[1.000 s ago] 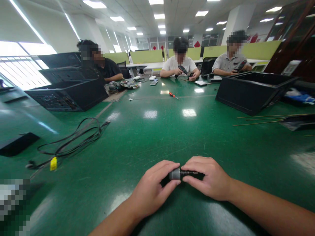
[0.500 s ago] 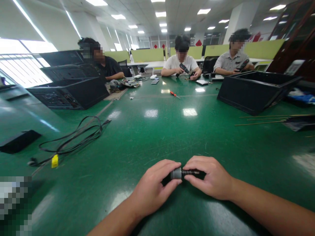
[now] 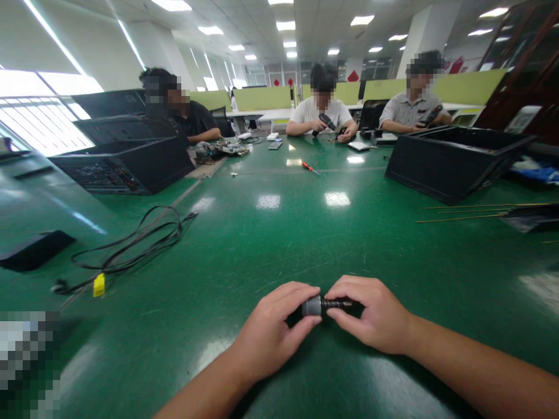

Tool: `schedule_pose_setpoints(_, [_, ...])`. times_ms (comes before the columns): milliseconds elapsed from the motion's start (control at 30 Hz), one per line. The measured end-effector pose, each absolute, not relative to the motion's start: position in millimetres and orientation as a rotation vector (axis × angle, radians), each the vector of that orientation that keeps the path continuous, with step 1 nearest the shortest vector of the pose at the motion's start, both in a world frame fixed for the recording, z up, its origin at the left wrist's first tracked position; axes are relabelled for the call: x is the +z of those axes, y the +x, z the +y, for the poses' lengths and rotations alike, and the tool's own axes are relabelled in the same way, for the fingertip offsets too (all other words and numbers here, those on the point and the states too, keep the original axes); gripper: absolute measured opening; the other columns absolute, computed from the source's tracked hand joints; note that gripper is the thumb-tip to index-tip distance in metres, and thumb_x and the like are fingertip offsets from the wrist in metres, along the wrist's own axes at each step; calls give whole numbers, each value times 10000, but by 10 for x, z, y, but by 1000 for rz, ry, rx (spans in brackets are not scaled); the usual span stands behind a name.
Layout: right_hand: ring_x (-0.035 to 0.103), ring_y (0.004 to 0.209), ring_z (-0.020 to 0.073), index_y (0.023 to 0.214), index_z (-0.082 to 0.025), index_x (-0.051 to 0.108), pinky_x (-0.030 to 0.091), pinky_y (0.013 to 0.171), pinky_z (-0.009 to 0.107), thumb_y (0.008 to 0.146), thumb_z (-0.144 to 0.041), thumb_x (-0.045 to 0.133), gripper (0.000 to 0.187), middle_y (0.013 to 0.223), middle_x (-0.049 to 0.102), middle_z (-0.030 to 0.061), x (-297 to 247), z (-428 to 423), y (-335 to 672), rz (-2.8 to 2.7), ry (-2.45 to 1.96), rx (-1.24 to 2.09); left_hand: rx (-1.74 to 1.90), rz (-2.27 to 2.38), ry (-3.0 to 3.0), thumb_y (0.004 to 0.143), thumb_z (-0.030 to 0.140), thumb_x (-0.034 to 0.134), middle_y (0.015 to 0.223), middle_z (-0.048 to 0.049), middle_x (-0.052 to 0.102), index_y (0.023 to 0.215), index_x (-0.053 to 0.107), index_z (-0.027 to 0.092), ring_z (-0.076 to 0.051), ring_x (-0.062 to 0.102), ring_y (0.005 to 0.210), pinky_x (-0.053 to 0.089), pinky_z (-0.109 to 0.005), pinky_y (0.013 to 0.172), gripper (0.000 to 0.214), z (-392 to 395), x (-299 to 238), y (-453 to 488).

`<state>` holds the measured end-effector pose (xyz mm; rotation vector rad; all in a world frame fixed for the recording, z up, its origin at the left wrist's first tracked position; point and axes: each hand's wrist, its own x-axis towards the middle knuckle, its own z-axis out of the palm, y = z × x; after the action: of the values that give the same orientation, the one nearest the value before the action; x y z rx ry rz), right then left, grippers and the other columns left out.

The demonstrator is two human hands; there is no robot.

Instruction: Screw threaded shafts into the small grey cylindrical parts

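Observation:
Low over the green tabletop, my left hand (image 3: 273,334) closes its thumb and fingers around a smooth grey cylinder. This grey cylindrical part (image 3: 312,306) lies sideways. From its right end sticks out a thin dark shaft (image 3: 337,304) that looks ribbed or spring-wound and narrows to a tip. My right hand (image 3: 378,317) pinches around that shaft close to the cylinder, thumb below and fingers above. Its tip lies inside the right hand's curl. The cylinder's left end is partly hidden by my left hand.
Black cables (image 3: 131,247) with a yellow tag lie to the left. A red screwdriver (image 3: 309,167) is farther back. Black computer cases stand left (image 3: 126,169) and right (image 3: 454,163), and thin rods (image 3: 463,218) on the right. Three people sit across the table (image 3: 279,233).
Both hands keep their hold on the grey part and have barely shifted. The camera view has moved very slightly.

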<state>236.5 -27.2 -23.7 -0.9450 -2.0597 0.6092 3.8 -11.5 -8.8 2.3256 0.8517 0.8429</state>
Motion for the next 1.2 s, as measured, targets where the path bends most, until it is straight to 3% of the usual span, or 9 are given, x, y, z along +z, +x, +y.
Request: schedule_pose_setpoints(1200, [652,733,149,954,-202,692,471,691,269,872,-228,696,87,837,720,8,-246,-272,2372,-2054,-985,581,881,848,2346,872,164,682,1112,-82,716,1191,654,200,-194,679,1017,562,-330,930,322,-120,-93,41])
